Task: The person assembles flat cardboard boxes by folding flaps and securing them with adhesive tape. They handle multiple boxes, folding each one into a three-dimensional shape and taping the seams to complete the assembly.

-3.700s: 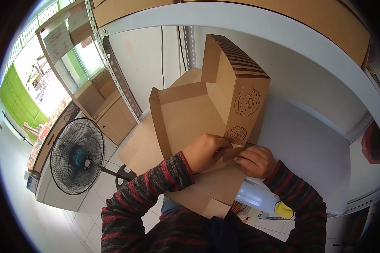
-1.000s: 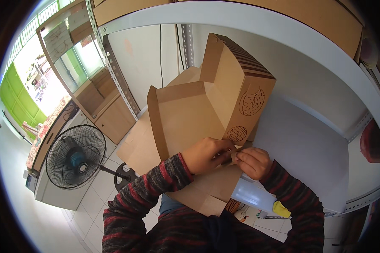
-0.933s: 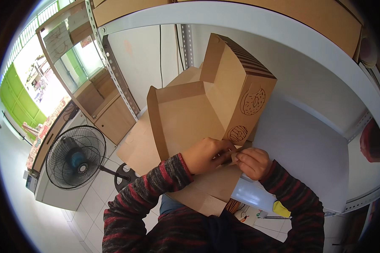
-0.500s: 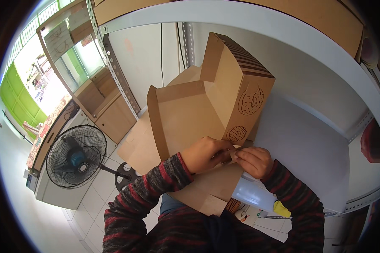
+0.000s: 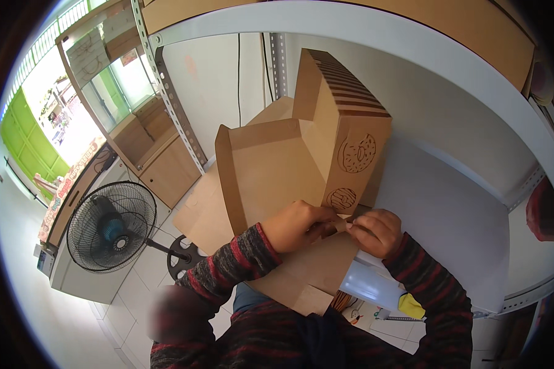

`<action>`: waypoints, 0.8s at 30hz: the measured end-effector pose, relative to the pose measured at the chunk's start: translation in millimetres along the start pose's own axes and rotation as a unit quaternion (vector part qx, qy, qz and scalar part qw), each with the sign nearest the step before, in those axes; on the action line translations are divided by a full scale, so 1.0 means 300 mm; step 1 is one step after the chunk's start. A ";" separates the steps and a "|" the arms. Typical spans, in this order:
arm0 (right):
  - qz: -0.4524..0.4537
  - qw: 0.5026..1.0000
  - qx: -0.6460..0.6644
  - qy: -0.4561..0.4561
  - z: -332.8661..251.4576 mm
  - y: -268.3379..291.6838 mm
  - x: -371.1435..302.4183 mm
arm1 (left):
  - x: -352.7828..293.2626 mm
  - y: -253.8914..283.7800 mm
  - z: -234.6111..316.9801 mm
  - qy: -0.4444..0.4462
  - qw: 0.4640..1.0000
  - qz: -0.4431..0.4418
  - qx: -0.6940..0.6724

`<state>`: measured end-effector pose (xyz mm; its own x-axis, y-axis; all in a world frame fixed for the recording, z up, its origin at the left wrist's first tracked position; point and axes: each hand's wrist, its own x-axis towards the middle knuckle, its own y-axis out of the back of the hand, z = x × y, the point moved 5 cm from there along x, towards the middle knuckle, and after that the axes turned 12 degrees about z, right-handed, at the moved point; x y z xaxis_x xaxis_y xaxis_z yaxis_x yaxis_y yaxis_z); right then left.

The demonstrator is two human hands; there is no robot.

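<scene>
A brown cardboard box point(image 5: 274, 175) with printed doughnuts and dark stripes stands open, its tray facing up and its lid raised on the right; at its near right corner, both hands are closed on a small flap point(image 5: 341, 226), the left hand point(image 5: 295, 226) with bent fingers, the right hand point(image 5: 377, 232) pinching just beside it; the fingers hide much of the fold, so its exact shape is hard to tell. Flat cardboard point(image 5: 206, 212) shows left of the box, with another brown panel point(image 5: 305, 273) under the wrists; the grey shelf point(image 5: 443, 227) stretches away to the right; a yellow cloth point(image 5: 411, 305) lies lower down, and a black fan point(image 5: 112, 227) stands well apart on the left, before a wooden cabinet point(image 5: 171, 175).
</scene>
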<state>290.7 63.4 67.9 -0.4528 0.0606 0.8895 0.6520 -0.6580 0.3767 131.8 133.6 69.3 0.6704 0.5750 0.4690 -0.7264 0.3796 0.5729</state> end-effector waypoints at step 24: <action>-0.103 0.901 0.194 -0.373 0.078 -0.075 -0.090 | -0.050 -0.047 0.083 0.006 0.942 0.026 0.335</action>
<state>302.3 94.1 41.4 -0.1475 0.7346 0.6623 0.8307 -0.2715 0.4861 135.7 101.5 71.0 0.6313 0.5904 0.5028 -0.4967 -0.1901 0.8469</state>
